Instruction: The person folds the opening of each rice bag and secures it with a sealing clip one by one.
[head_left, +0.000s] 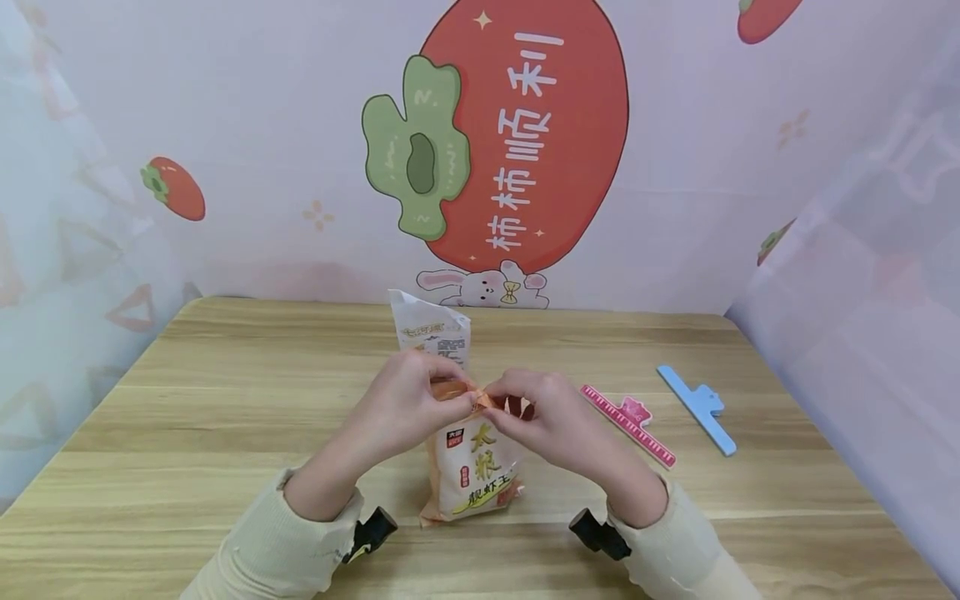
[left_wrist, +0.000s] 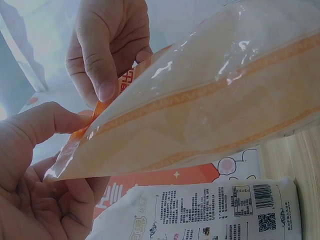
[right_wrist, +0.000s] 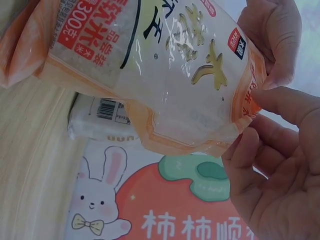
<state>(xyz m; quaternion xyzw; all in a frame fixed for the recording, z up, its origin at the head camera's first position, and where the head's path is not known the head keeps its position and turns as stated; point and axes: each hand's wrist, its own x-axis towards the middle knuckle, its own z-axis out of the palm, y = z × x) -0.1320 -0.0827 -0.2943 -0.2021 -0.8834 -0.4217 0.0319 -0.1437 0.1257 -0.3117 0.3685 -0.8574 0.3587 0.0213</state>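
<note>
A small rice bag [head_left: 480, 471] of clear and orange plastic, with gold characters on a white front, stands upright on the wooden table. At its top edge, my left hand [head_left: 405, 404] pinches the orange film between thumb and fingers. From the other side my right hand [head_left: 551, 417] pinches the same edge, its fingertips close beside the left ones. In the left wrist view the orange top strip [left_wrist: 125, 77] is folded between the two hands. Right behind stands a white printed bag [head_left: 431, 325], its lower part hidden by the rice bag and my left hand.
To the right lie a pink sealing clip [head_left: 630, 425] and, beyond it, a light blue one [head_left: 699, 408]. A cloth backdrop [head_left: 285, 125] printed with persimmons and a rabbit hangs behind the table [head_left: 187, 417].
</note>
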